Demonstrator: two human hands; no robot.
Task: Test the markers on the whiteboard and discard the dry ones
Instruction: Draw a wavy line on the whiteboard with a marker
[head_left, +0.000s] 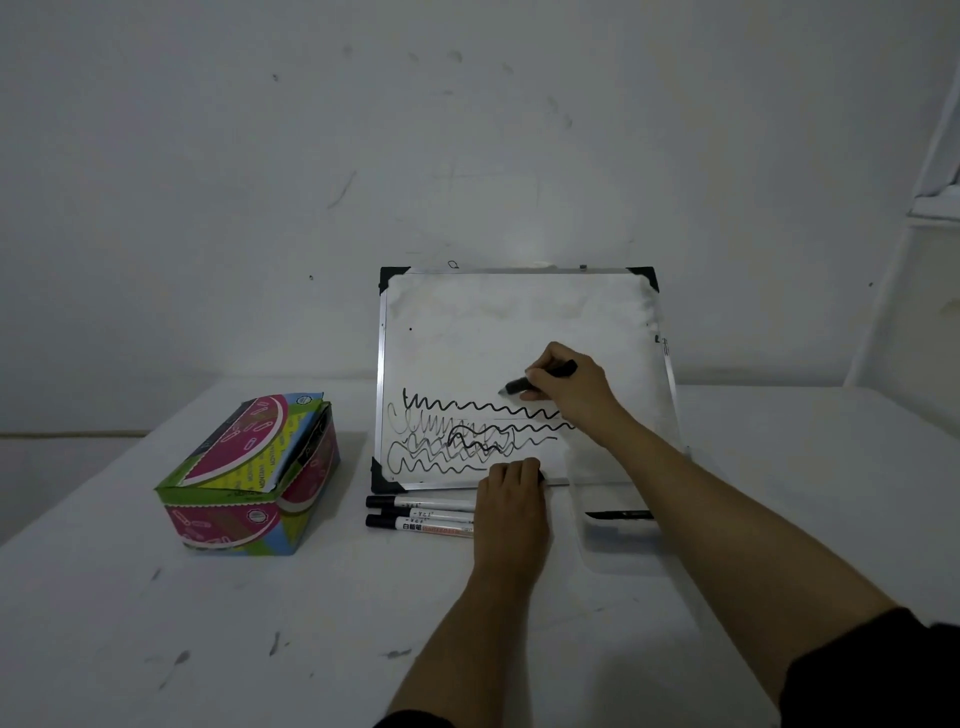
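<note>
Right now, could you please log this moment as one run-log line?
right hand: holds marker at whiteboard | left hand: at board's lower edge | three capped markers on table | box left

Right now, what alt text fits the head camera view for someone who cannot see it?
A person's right hand holds a black marker to a propped whiteboard covered in squiggles, while the left hand rests at its bottom edge. Three capped markers and a colourful box lie on the white table.
</note>
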